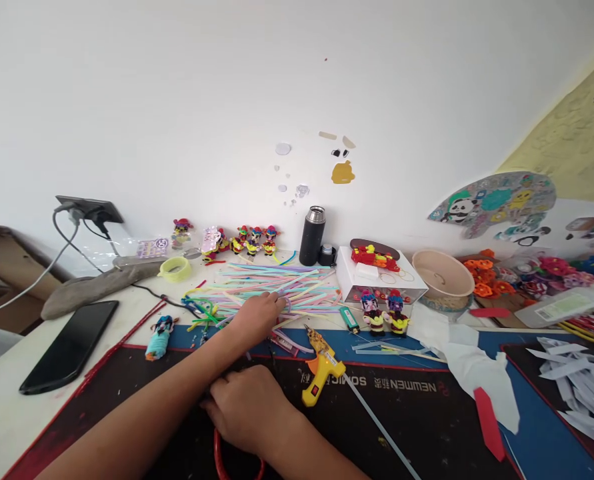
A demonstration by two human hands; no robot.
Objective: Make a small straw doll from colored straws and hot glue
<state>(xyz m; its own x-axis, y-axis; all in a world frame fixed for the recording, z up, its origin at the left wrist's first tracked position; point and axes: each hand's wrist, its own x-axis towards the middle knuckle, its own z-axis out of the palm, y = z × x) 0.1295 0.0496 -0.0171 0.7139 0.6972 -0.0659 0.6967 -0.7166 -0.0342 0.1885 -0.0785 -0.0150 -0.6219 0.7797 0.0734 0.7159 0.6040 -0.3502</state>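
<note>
My left hand [261, 313] reaches across the mat into a loose spread of pastel pipe cleaners [227, 288]. Its fingers are bent and pressed together on a lilac pipe cleaner [287, 303]. Nearer to me, my right hand [249, 407] is closed, its curled fingers hiding whatever they hold. Red loops [219, 460], like scissor handles, show just below it; whether it grips them I cannot tell. A yellow glue gun [321, 368] lies right of both hands. To the left lies a small turquoise-wrapped figure [159, 338] with a dark head.
Finished figures [255, 241] line the wall beside a black thermos [312, 237]. Two more figures [384, 313] stand before a white box [347, 273]. A phone [70, 343] lies left; a beige bowl [443, 277] and white paper strips [579, 387] are right. The glue gun trails a pale glue stick [379, 427].
</note>
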